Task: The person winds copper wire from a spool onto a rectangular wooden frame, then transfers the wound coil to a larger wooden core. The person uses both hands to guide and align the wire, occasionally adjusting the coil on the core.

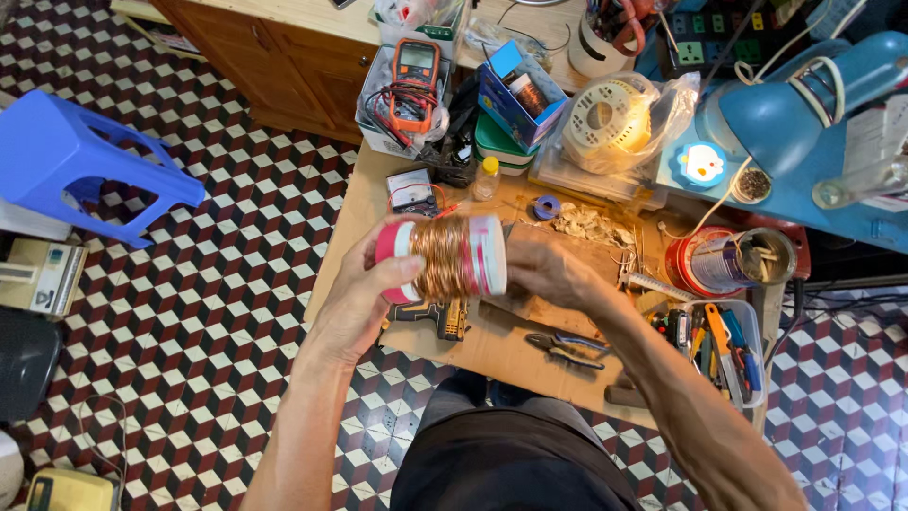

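Observation:
I hold a spool of copper wire (443, 257) sideways above a small wooden workbench (492, 345). The spool has pink and white end flanges. My left hand (364, 293) grips its left flange from below and behind. My right hand (553, 273) presses against the right flange, fingers curled around it. Both forearms reach in from the bottom of the view.
On the bench lie pliers (566, 348), a yellow and black tool (440, 317), an orange multimeter (414, 83) in a box, a blue carton (515, 93), a bagged white reel (610, 118), a tin can (733, 260) and a tool tray (724, 345). A blue plastic stool (80, 161) stands on the checkered floor at left.

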### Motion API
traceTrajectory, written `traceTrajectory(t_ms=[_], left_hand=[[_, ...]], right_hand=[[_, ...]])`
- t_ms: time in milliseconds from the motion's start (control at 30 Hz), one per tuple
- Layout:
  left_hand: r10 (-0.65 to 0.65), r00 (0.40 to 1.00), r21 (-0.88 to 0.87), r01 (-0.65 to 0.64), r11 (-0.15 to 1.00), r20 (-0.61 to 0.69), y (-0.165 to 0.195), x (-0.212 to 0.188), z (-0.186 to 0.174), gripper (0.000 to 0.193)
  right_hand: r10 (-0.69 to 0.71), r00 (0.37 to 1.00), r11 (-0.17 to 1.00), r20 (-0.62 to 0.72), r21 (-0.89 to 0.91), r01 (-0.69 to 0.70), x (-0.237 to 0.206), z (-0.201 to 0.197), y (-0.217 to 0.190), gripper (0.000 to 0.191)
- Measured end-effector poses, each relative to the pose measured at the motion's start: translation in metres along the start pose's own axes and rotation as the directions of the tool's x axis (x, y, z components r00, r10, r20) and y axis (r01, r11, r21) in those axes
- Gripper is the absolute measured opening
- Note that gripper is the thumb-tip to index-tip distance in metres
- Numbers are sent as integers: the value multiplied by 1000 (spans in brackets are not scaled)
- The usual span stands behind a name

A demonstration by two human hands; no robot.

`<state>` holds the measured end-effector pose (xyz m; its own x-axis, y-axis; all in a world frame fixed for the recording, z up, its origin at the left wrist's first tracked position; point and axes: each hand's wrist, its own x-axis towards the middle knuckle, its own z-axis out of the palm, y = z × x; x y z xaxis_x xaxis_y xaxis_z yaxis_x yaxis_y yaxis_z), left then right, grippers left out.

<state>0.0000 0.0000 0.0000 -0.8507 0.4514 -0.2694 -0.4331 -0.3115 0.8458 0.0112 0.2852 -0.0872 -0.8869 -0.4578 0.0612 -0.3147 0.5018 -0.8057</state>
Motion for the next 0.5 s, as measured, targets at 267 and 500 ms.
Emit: traceTrajectory(t_ms=[267, 500], left_hand=[[-18, 984, 683, 136, 717, -177, -56, 21, 21, 68], [169, 810, 381, 71, 922, -561, -103, 74, 39, 68]], right_hand=[[-31, 973, 937, 227, -333, 107, 42, -53, -39, 17], [-106, 979, 985, -176, -155, 78, 3, -18, -38, 22]])
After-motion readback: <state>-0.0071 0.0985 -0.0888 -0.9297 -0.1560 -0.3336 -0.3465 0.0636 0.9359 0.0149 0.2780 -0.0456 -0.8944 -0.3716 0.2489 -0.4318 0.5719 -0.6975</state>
